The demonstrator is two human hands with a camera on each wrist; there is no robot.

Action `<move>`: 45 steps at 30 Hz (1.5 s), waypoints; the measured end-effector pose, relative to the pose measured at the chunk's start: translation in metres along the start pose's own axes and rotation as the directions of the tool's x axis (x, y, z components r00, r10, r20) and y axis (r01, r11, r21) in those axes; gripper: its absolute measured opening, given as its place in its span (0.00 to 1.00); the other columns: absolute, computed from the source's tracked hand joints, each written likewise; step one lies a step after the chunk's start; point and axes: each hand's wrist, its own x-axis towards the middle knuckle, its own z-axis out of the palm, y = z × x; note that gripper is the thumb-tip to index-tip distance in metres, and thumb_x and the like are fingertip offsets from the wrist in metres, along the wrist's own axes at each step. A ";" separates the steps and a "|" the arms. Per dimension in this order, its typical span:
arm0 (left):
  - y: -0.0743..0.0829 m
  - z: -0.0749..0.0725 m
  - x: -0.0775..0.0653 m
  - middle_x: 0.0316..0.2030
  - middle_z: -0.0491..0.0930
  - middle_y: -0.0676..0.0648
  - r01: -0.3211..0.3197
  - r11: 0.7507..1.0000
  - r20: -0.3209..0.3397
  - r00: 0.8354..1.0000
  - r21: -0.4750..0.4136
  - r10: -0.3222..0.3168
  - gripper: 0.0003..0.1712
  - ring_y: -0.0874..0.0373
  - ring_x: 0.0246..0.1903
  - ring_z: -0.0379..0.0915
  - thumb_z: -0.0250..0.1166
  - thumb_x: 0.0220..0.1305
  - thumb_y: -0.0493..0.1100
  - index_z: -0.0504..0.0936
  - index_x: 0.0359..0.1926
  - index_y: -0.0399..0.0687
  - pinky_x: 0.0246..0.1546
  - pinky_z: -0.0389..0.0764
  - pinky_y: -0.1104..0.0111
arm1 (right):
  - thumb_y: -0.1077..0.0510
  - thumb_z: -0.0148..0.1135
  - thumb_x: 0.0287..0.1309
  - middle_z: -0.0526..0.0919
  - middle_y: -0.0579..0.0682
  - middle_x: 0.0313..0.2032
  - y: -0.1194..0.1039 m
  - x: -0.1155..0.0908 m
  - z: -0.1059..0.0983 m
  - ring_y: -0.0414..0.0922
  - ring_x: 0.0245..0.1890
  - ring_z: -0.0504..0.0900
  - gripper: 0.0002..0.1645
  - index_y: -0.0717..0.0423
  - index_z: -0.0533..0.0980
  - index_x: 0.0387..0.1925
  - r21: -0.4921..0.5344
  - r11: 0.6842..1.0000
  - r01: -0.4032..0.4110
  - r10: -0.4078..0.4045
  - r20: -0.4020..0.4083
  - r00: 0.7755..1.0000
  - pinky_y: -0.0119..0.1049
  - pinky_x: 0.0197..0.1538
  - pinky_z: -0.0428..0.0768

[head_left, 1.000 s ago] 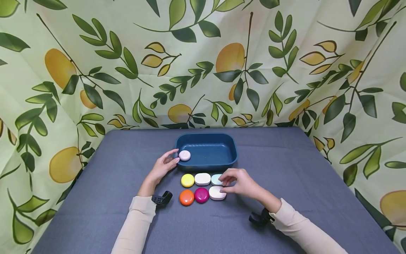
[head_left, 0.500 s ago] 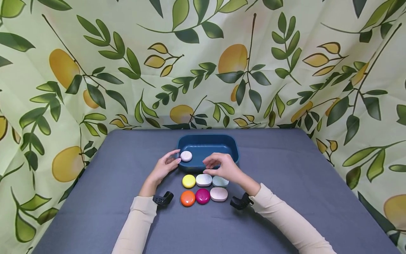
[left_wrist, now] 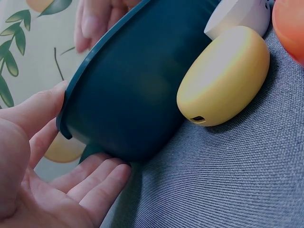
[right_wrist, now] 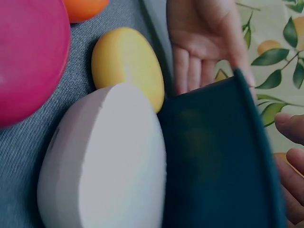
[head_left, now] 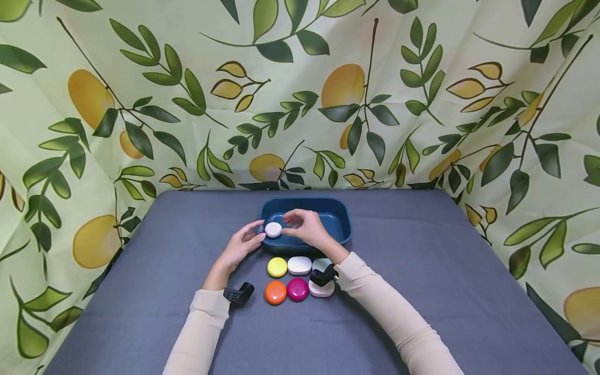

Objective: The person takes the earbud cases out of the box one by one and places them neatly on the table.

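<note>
A dark blue rectangular bin stands on the table with a pale lilac round disc in its left end. My left hand rests against the bin's left end; in the left wrist view its thumb lies at the rim and its fingers lie low along the wall. Over the bin, my right hand has its thumb tip right at the disc's right side, with the fingers apart above it. Nothing shows between the right fingertips in the right wrist view.
In front of the bin lie a yellow disc, a white oval, an orange disc and a magenta disc. A pale green oval and a pinkish-white oval are partly behind the right wrist camera. A leaf-patterned cloth hangs behind.
My right hand has moved left and forward from above the ovals, over the bin's front edge, to the pale disc. My left hand has stayed at the bin's left end.
</note>
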 end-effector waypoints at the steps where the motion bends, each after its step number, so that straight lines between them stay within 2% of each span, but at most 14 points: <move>1: 0.000 0.000 0.000 0.72 0.58 0.35 -0.002 1.000 0.002 1.000 -0.003 0.002 0.32 0.40 0.70 0.60 0.59 0.69 0.47 0.63 0.70 0.49 0.67 0.67 0.54 | 0.63 0.72 0.49 0.86 0.63 0.42 0.001 0.002 0.003 0.55 0.42 0.86 0.21 0.67 0.79 0.46 0.000 1.000 -0.012 0.012 0.006 1.000 0.43 0.47 0.86; 6: 0.000 -0.001 -0.001 0.72 0.57 0.33 -0.012 1.000 0.013 1.000 -0.006 0.012 0.33 0.39 0.70 0.60 0.59 0.69 0.48 0.62 0.71 0.48 0.67 0.66 0.54 | 0.63 0.72 0.49 0.86 0.62 0.43 0.006 0.012 0.016 0.55 0.43 0.86 0.22 0.68 0.79 0.46 -0.018 0.997 -0.079 0.080 0.014 0.997 0.40 0.47 0.86; 14: 0.001 -0.003 -0.002 0.72 0.58 0.35 -0.010 1.000 0.003 1.000 -0.011 0.010 0.31 0.41 0.71 0.60 0.58 0.69 0.47 0.62 0.71 0.50 0.67 0.67 0.53 | 0.62 0.73 0.48 0.86 0.62 0.45 0.008 0.029 0.025 0.54 0.45 0.86 0.23 0.67 0.79 0.47 -0.052 0.988 -0.146 0.147 0.022 0.989 0.41 0.51 0.84; 18: 0.001 -0.003 -0.001 0.71 0.59 0.35 -0.010 1.000 0.001 1.000 -0.010 0.010 0.31 0.41 0.70 0.61 0.58 0.69 0.47 0.63 0.70 0.50 0.67 0.67 0.54 | 0.61 0.74 0.47 0.86 0.61 0.46 0.009 0.035 0.030 0.54 0.48 0.85 0.25 0.66 0.79 0.48 -0.092 0.976 -0.195 0.201 0.053 0.978 0.41 0.53 0.83; 27: 0.001 -0.002 -0.002 0.71 0.60 0.36 -0.010 1.000 0.007 1.000 -0.001 0.010 0.31 0.43 0.70 0.61 0.59 0.69 0.47 0.63 0.70 0.52 0.67 0.68 0.54 | 0.60 0.75 0.46 0.84 0.61 0.50 0.005 0.042 0.038 0.54 0.52 0.83 0.27 0.65 0.79 0.50 -0.075 0.954 -0.289 0.295 0.096 0.951 0.42 0.57 0.82; 30: 0.001 -0.002 -0.002 0.71 0.59 0.36 -0.015 1.000 0.015 1.000 -0.004 0.015 0.31 0.42 0.70 0.60 0.59 0.69 0.47 0.63 0.70 0.51 0.67 0.68 0.54 | 0.60 0.75 0.46 0.84 0.61 0.51 0.003 0.043 0.040 0.54 0.53 0.82 0.28 0.66 0.78 0.51 -0.097 0.945 -0.311 0.320 0.097 0.942 0.42 0.58 0.81; 34: 0.002 -0.002 -0.001 0.72 0.59 0.36 -0.017 1.000 0.012 1.000 -0.006 0.017 0.31 0.42 0.71 0.60 0.59 0.69 0.46 0.64 0.70 0.50 0.66 0.68 0.54 | 0.60 0.75 0.46 0.83 0.60 0.53 0.003 0.044 0.042 0.53 0.54 0.82 0.29 0.65 0.78 0.52 -0.144 0.937 -0.318 0.334 0.099 0.937 0.42 0.58 0.81; 39: 0.003 -0.002 -0.001 0.72 0.57 0.35 -0.025 1.000 0.013 1.000 0.005 0.025 0.31 0.40 0.71 0.58 0.59 0.69 0.46 0.64 0.70 0.50 0.66 0.68 0.54 | 0.63 0.74 0.46 0.83 0.60 0.54 0.005 0.045 0.042 0.53 0.54 0.82 0.30 0.64 0.77 0.54 -0.153 0.932 -0.328 0.346 0.105 0.933 0.42 0.60 0.80; 45: 0.002 -0.003 -0.002 0.72 0.58 0.35 -0.025 1.000 0.018 1.000 0.000 0.025 0.31 0.40 0.71 0.59 0.58 0.69 0.45 0.63 0.70 0.49 0.66 0.68 0.53 | 0.63 0.75 0.44 0.83 0.60 0.54 0.008 0.045 0.046 0.52 0.55 0.82 0.32 0.64 0.77 0.55 -0.215 0.935 -0.282 0.315 0.140 0.939 0.42 0.61 0.79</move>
